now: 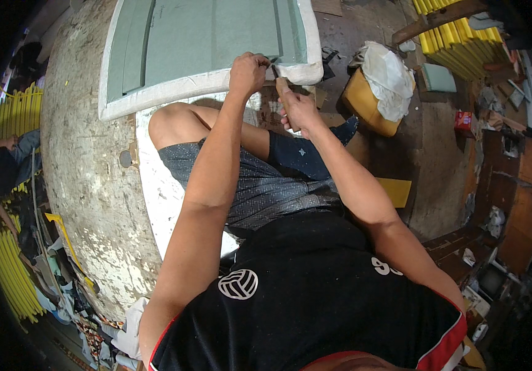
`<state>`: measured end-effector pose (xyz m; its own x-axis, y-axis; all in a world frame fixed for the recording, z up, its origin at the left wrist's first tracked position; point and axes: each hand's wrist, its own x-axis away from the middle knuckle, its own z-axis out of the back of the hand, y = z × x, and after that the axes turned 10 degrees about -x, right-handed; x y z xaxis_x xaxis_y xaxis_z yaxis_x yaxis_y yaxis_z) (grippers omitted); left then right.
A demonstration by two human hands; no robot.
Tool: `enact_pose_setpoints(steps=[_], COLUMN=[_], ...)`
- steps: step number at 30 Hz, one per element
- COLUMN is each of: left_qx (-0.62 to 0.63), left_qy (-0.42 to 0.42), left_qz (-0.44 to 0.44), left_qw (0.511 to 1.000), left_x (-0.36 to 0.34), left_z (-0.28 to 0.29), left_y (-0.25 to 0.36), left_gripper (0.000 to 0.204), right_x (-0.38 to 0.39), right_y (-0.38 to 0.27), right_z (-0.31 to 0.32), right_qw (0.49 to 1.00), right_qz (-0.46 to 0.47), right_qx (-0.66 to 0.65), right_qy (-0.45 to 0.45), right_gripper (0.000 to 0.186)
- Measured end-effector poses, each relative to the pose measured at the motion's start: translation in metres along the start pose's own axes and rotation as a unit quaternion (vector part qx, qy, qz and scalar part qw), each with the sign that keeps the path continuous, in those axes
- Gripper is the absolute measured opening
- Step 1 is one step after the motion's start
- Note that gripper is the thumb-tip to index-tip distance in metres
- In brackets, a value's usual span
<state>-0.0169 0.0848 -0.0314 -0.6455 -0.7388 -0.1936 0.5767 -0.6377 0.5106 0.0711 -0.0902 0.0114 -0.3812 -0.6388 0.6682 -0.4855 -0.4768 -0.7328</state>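
Grey-green sheeting covers the panel [216,43] that we see at the top of the head view, ahead of the person's bent knee [170,127], with a padded white fabric border [173,92] along its near edge and sides. The right hand [302,111] is closed around the tan handle of a tool [282,86], its dark shaft [274,71] pointing up toward the border near the panel's right corner. Just beside it, the left hand [248,73] is at the border, fingers curled and drawn together; we cannot tell whether they pinch the fabric or some small thing. The tool's tip is too small for us to make out, and the far end of the panel is cut off by the upper edge. To the right, crumpled white sheeting [387,80] hides part of a yellow block [371,111]. At the dim left rim, we make out another person [6,164] only in part, beside stacked yellow pieces [12,269].
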Motion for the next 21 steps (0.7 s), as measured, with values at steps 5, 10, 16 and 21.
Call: enact_pose_setpoints(steps=[5, 10, 16, 21], left_qx=[0.003, -0.019, -0.016, -0.020], left_qy=[0.000, -0.014, 0.001, -0.006], left_qz=[-0.010, 0.006, -0.002, 0.004], left_qw=[1.000, 1.000, 1.000, 1.000], left_x=[0.0005, 0.0007, 0.0016, 0.0010], left_z=[0.0019, 0.0048, 0.0018, 0.0020], left_y=[0.0000, 0.0034, 0.0025, 0.0027], left_gripper=[0.020, 0.020, 0.022, 0.021], right_x=[0.0046, 0.0045, -0.0015, 0.0008], right_y=[-0.0009, -0.0030, -0.0032, -0.0038], right_z=[0.0005, 0.0035, 0.0057, 0.0060], right_qw=[1.000, 0.999, 1.000, 0.999], right_qz=[-0.008, -0.014, -0.020, -0.032], right_qx=[0.007, 0.046, 0.000, -0.004], right_qy=[-0.005, 0.010, -0.001, -0.007], right_gripper=[0.053, 0.056, 0.059, 0.058])
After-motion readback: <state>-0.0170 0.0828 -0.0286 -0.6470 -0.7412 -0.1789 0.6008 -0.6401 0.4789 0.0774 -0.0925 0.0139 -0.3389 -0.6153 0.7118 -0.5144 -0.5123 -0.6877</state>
